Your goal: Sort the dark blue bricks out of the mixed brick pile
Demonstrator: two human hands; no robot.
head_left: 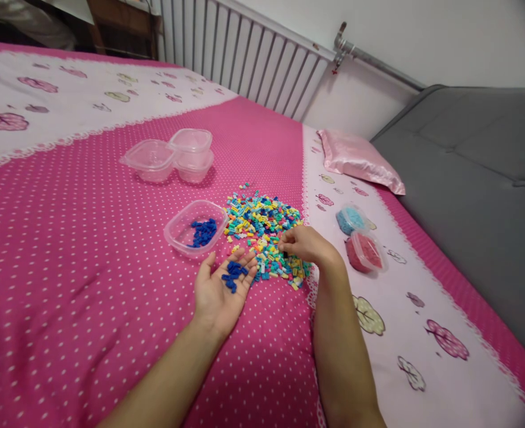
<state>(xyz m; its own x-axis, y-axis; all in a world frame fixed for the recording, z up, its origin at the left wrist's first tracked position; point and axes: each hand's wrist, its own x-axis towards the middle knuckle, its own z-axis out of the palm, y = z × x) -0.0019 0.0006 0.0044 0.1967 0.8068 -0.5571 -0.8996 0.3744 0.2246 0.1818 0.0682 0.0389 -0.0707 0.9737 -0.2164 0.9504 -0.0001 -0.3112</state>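
Note:
My left hand (pixel 221 292) is palm up with its fingers stretched out. Several small blue toy bricks (pixel 234 274) rest on its palm and fingers. At the right side of a heap of mixed-colour toy bricks (pixel 262 223), my right hand (pixel 306 243) has its thumb and fingers pinched together. What the fingertips hold, if anything, is too small to make out. Just beyond my left hand, a clear plastic container (pixel 176 236) contains loose blue bricks (pixel 204 232).
Clear containers (pixel 153 156), some stacked, stand farther back on the dotted pink bedspread (pixel 88 238). To the right sit a tub of light blue bricks (pixel 351 220) and a tub of red bricks (pixel 364 252). A pink pillow (pixel 360 160) lies by the grey headboard (pixel 476 148).

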